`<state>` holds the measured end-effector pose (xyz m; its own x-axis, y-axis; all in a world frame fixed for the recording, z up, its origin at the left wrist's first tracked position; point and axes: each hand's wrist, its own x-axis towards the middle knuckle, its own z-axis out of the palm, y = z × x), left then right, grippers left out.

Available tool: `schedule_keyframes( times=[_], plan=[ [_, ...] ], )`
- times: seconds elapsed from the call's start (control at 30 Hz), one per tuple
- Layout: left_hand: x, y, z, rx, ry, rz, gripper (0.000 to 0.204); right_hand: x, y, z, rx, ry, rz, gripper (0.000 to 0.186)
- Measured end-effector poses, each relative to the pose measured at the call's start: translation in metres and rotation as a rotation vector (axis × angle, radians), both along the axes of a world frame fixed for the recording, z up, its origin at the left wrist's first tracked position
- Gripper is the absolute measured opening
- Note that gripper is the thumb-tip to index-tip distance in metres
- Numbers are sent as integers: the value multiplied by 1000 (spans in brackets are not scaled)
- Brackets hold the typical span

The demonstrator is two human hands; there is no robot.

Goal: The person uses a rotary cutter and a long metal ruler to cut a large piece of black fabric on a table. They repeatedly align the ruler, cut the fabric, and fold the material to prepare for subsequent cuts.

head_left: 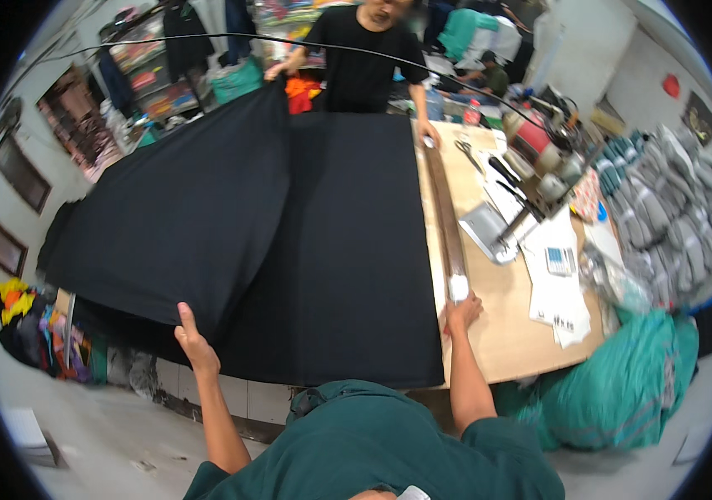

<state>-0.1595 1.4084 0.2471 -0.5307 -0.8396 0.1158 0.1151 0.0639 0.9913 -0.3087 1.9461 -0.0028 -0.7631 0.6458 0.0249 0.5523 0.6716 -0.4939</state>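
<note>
My left hand [196, 342] grips the near edge of a lifted sheet of black fabric [168, 208], thumb showing, other fingers mostly hidden. Beneath it, more black fabric [348, 250] lies flat on the pale wooden table [506, 333]. My right hand [463, 312] holds the near, white-tipped end of a long brown bar [443, 208] beside the fabric's right edge. Across the table a person in a black shirt [356, 67] has one hand [288, 67] on the lifted fabric's far corner and the other [425, 133] at the bar's far end.
Scissors [468, 157], papers [552, 308], a calculator [560, 260] and a cutting machine [502, 237] sit on the table's right. Grey bundles [664, 217] and green sacks [623, 383] are further right, piled clothes [18, 325] at left. Another person [485, 83] is in the back. A cable [206, 36] hangs overhead.
</note>
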Motion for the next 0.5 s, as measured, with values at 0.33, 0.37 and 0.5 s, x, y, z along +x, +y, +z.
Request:
schedule_keyframes(
  times=[0.33, 0.37, 0.5],
  plan=[
    [-10, 183, -16, -77, -275, -584, 64, 22, -128, 123, -1502, -645, 1009, 80],
    [-14, 199, -8, -66, -390, -739, 68, 30, -134, 134, -1607, -788, 1011, 86],
    [-29, 255, -48, -348, -295, -1038, 81, 48, -145, 176, -1862, -662, 634, 76]
  ],
)
